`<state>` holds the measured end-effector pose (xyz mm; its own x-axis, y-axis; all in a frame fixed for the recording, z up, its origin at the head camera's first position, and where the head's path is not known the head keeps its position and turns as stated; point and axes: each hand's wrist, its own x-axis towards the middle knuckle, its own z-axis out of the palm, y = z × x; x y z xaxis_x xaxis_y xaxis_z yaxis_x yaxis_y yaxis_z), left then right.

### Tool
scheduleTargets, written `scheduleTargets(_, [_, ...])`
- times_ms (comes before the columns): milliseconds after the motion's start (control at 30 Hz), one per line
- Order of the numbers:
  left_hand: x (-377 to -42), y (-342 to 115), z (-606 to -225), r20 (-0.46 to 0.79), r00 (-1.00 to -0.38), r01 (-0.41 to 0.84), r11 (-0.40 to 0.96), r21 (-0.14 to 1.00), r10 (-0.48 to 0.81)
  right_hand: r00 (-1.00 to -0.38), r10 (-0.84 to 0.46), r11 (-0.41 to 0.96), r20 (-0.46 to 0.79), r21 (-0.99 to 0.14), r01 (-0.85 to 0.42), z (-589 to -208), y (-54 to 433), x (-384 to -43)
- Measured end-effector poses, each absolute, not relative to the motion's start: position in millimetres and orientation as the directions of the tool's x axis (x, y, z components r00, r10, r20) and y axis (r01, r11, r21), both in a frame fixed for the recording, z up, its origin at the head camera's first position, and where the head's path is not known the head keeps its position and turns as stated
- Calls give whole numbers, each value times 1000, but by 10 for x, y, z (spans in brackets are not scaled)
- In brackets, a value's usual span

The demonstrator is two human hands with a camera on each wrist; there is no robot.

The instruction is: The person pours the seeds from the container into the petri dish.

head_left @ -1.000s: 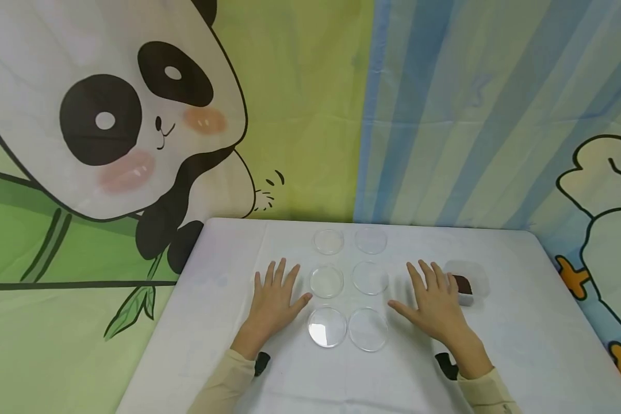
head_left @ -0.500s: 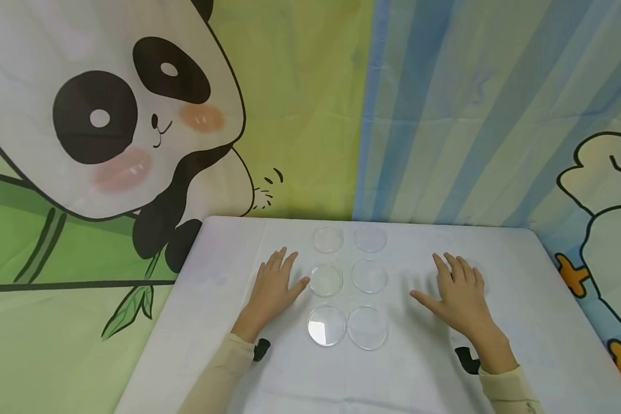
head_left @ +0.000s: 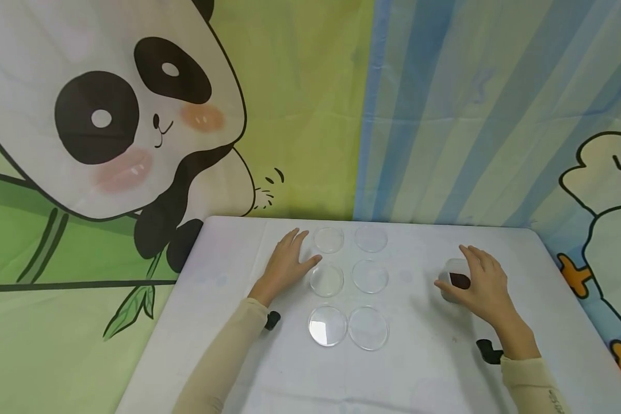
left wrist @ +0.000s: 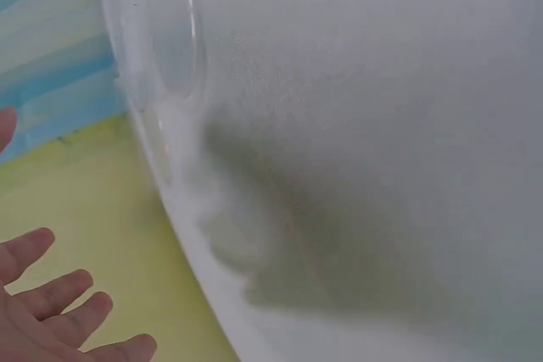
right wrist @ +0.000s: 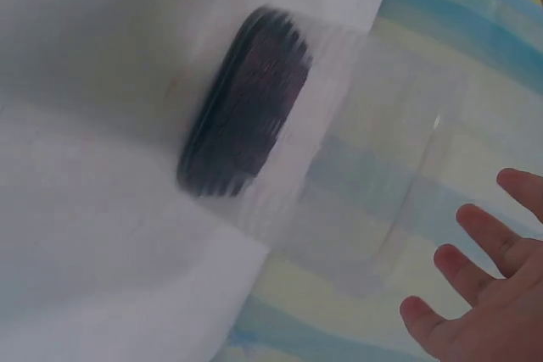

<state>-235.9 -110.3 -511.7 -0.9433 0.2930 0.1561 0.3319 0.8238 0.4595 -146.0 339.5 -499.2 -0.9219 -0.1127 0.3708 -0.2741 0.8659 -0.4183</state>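
My right grip [head_left: 483, 292] moved toward the right edge of the tabletop [head_left: 554, 322], left grip [head_left: 284, 268] toward the far edge, both spread; dishes [head_left: 369, 328] lay arranged, container [head_left: 455, 270] seemingly not yet lifted.

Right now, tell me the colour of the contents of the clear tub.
The contents of the clear tub look dark brown, best seen in the head view.

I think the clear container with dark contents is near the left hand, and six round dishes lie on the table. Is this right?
Not quite: the clear container is near the right hand, as the head view shows. Six round dishes do lie on the table.
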Motion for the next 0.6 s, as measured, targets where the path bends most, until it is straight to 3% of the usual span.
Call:
scheduleTargets(333, [-2756,-943,-5209,38,-955,264,789,555,293,-980,-101,754,172,-629,-188,-5043,3752,-1421])
scheduleTargets(600, [-2958,-869,-5314,-29,-950,258,839,480,310,-995,-104,715,7,-694,-79,-5151,3929,-1409])
